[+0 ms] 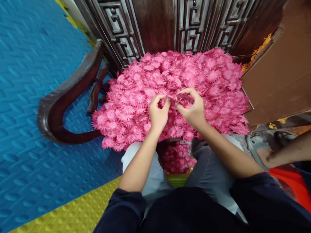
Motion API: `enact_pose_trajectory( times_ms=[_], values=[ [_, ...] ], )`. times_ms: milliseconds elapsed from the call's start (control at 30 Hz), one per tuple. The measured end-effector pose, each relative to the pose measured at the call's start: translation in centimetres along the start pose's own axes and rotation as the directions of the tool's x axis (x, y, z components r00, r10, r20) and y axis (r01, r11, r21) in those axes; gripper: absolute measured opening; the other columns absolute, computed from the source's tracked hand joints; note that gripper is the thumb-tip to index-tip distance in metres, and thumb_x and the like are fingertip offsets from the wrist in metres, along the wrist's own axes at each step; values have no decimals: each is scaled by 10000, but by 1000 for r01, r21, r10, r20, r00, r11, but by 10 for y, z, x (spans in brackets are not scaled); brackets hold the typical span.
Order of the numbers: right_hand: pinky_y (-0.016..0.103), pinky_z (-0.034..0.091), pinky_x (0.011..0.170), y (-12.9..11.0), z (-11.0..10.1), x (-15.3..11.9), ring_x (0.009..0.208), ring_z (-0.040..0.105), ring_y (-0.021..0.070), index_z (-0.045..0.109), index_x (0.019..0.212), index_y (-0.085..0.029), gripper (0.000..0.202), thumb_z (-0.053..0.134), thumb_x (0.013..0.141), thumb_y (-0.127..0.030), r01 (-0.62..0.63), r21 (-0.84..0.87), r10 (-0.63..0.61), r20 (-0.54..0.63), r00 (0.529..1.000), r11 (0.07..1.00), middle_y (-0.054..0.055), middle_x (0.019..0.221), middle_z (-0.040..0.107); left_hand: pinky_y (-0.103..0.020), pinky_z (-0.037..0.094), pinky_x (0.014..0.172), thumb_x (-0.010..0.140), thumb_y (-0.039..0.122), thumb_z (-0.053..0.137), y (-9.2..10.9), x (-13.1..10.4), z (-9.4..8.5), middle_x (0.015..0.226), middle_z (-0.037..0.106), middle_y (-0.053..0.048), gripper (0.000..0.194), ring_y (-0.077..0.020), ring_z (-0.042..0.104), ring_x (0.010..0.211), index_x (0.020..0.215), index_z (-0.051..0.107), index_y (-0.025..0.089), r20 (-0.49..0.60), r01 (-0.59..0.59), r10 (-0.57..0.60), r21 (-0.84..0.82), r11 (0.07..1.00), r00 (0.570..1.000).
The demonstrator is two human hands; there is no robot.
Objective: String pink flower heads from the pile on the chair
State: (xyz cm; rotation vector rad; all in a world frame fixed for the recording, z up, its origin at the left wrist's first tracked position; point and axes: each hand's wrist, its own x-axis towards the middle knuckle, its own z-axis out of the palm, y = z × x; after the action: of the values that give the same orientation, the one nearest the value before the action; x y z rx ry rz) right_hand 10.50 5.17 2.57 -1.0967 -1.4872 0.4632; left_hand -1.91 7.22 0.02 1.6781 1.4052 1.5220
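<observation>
A wide heap of pink artificial flowers (141, 97) with pointed petals lies in front of me. Over its middle, my left hand (159, 111) pinches a small pink flower piece (171, 97) between thumb and forefinger. My right hand (193, 108) closes on the same piece from the other side, fingertips almost meeting those of the left. The piece is small and partly covered by the fingertips, so its exact form is unclear. More pink flowers (176, 157) show lower down, between my knees, in or above a yellow-green container (178, 180).
A curved dark wooden armrest (52, 113) juts out at left over blue floor matting (24, 81). Carved dark wood panels (155, 26) stand behind the heap. To the right are a brown cardboard box (279, 71) and another person's sandalled foot (264, 155).
</observation>
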Motion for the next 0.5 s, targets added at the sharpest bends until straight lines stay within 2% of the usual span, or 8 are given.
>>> enact_pose_trajectory(
  times_ms=[67,167,233,300,400,500],
  values=[
    [331,505,828,4,0,1,822,590,155,522,857,-204,249,624,633,-161,-30,3,30,76,997,1000,3,839,613,-280,414,780,809,208,538,-1,0,0,814,623,-18,44,-162,571,822,768,553,197,4,-52,52,147,988,999],
    [371,524,841,9,2,2,819,613,174,524,875,-213,319,702,614,-251,-196,129,178,140,974,972,21,869,640,-323,376,791,829,214,507,-1,0,-1,844,615,-38,64,-198,558,854,792,556,197,35,-132,129,405,905,991],
    [407,525,871,10,3,4,844,628,187,541,880,-215,348,736,613,-326,-332,254,287,199,937,909,39,913,658,-327,355,772,847,236,490,-1,1,-2,858,613,-46,93,-209,553,859,812,565,195,51,-169,165,482,860,985],
    [430,506,919,11,3,6,868,632,189,560,876,-207,371,753,611,-380,-412,320,353,226,908,853,45,932,665,-323,339,753,859,263,481,-2,0,-1,860,618,-49,123,-211,549,853,835,581,195,79,-225,215,504,834,973],
    [434,487,945,14,1,8,863,624,178,568,872,-197,402,756,606,-433,-428,308,386,188,903,850,38,918,659,-326,320,749,870,307,473,-5,-4,2,860,633,-48,170,-211,542,838,886,608,206,134,-312,285,520,795,949],
    [417,501,909,18,0,8,841,618,178,555,849,-195,404,747,612,-460,-366,243,330,177,927,899,31,872,644,-328,308,749,866,331,483,-6,-7,7,856,648,-43,189,-210,540,830,900,625,211,108,-313,304,533,786,947]
  ],
)
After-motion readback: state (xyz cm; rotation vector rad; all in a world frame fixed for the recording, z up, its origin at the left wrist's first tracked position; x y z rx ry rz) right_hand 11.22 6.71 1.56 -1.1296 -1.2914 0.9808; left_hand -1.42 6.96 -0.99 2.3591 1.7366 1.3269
